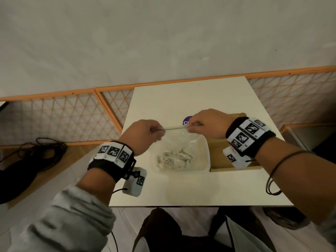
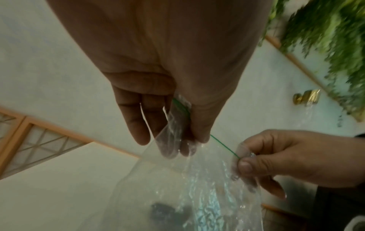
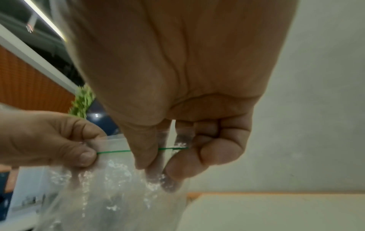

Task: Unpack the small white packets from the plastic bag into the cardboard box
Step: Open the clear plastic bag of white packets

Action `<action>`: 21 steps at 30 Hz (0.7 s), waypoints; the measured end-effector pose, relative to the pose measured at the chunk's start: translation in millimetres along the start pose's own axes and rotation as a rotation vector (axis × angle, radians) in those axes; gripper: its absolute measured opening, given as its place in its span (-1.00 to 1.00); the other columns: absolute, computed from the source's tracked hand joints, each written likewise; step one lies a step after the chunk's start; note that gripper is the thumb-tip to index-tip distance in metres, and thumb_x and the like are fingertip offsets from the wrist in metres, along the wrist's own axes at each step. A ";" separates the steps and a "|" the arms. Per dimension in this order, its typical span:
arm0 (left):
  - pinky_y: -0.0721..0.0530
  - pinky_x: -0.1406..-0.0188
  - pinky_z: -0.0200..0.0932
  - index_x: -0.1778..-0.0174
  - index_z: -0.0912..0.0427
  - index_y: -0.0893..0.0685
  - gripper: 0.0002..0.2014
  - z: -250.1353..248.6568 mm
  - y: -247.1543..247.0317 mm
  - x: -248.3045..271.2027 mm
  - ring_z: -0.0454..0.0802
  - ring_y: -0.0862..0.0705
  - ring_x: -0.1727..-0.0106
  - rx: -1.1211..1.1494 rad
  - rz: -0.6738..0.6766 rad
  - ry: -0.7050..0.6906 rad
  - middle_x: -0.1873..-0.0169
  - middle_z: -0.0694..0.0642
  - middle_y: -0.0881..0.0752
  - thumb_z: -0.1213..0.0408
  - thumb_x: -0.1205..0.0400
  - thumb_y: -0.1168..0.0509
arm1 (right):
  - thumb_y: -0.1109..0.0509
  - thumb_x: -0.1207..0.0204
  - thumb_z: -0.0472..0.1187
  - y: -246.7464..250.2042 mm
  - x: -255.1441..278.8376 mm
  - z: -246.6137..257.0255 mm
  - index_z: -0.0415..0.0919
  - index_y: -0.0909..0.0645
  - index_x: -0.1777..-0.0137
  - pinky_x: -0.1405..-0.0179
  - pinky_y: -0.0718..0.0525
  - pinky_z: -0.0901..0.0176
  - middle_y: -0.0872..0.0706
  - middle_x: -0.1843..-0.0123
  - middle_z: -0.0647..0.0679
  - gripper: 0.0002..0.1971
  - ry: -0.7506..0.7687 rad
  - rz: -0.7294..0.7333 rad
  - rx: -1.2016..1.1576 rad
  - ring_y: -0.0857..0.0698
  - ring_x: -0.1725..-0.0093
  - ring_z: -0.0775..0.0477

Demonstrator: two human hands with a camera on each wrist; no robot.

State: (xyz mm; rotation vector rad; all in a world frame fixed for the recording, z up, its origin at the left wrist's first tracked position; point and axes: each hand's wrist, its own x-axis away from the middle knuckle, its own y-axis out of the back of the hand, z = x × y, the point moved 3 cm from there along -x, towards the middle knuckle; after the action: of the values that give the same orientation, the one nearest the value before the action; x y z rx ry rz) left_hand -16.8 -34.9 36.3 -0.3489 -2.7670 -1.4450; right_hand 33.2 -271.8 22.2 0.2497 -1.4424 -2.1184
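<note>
dim, soft indoor light; wrist views blurred (edges warped).

A green zip line (image 1: pixel 175 127) is seen along the top of the clear plastic bag (image 1: pixel 197 142), within which a pale grey-white heap of packets (image 1: pixel 174 158) is held. The cream table (image 1: pixel 181 188) is backed by an orange-framed lattice screen (image 1: pixel 69 115). A brown cardboard box (image 1: pixel 218 153), a purple round sticker (image 1: pixel 186 121) and black-and-white checked wristband markers (image 1: pixel 113 151) are shown.
</note>
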 end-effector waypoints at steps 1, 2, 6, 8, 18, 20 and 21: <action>-0.76 -0.05 -0.18 -0.01 -0.07 -0.78 -0.90 -4.1 7.3 8.4 -0.22 -0.80 0.09 0.037 -0.032 -0.018 0.19 -0.15 -0.85 0.08 -0.74 -0.36 | -0.32 -0.75 0.10 7.4 9.2 2.8 0.05 -0.74 -0.04 0.08 -0.53 0.17 -0.71 0.12 0.24 -0.78 0.015 -0.028 -0.033 -0.67 0.06 0.10; -0.74 -0.03 -0.24 -0.02 -0.09 -0.77 -0.92 -7.2 13.1 16.9 -0.24 -0.80 0.11 0.084 -0.059 -0.032 0.19 -0.16 -0.86 0.08 -0.74 -0.37 | -0.33 -0.75 0.10 14.7 20.4 5.9 0.06 -0.75 -0.02 0.11 -0.56 0.18 -0.75 0.12 0.21 -0.78 0.027 -0.054 -0.070 -0.70 0.08 0.13; -0.75 0.07 -0.37 -0.03 -0.02 -0.80 -0.95 -20.1 24.1 50.5 -0.18 -0.80 0.18 0.265 -0.139 -0.076 0.18 -0.08 -0.86 0.18 -0.69 -0.46 | -0.35 -0.72 0.12 32.5 63.7 16.8 0.13 -0.78 -0.03 0.17 -0.58 0.34 -0.82 0.12 0.15 -0.80 0.103 -0.134 -0.161 -0.73 0.16 0.20; -0.71 0.15 -0.43 -0.03 -0.03 -0.81 -0.95 -21.9 18.0 60.2 -0.21 -0.76 0.24 0.281 -0.132 -0.087 0.19 -0.07 -0.86 0.18 -0.68 -0.47 | -0.38 -0.70 0.10 31.8 79.0 16.2 0.12 -0.80 -0.03 0.26 -0.56 0.44 -0.81 0.18 0.13 -0.82 0.091 -0.135 -0.234 -0.71 0.25 0.23; -0.59 0.29 -0.34 -0.13 -0.17 -0.70 -0.88 17.9 -74.1 45.6 -0.23 -0.75 0.35 0.161 0.025 0.045 0.06 -0.08 -0.78 0.05 -0.69 -0.42 | -0.35 -0.74 0.05 -47.9 87.5 -29.0 0.06 -0.82 -0.16 0.11 -0.55 0.36 -0.82 0.02 0.25 -0.77 -0.134 -0.061 -0.210 -0.72 0.06 0.28; -0.72 0.23 -0.21 -0.17 -0.15 -0.67 -0.84 19.4 -82.6 45.2 -0.16 -0.81 0.34 0.234 -0.008 0.067 0.06 -0.08 -0.73 0.14 -0.70 -0.42 | -0.33 -0.74 0.03 -55.8 89.2 -34.0 0.08 -0.82 -0.14 0.02 -0.65 0.22 -0.83 0.02 0.24 -0.78 -0.161 -0.107 -0.198 -0.74 0.02 0.21; -0.78 0.16 -0.08 -0.18 -0.14 -0.66 -0.82 19.1 -84.4 45.5 -0.15 -0.82 0.32 0.267 -0.035 0.067 0.08 -0.09 -0.72 0.18 -0.70 -0.41 | -0.32 -0.75 0.02 -58.0 90.1 -35.5 0.07 -0.82 -0.10 0.00 -0.69 0.12 -0.83 0.05 0.20 -0.78 -0.169 -0.116 -0.187 -0.76 0.04 0.15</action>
State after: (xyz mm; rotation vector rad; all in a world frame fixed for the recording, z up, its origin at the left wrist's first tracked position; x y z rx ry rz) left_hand -75.7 -57.2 -38.4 -0.2427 -2.8729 -1.0505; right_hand -45.1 -333.6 -30.7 0.0868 -1.3382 -2.4010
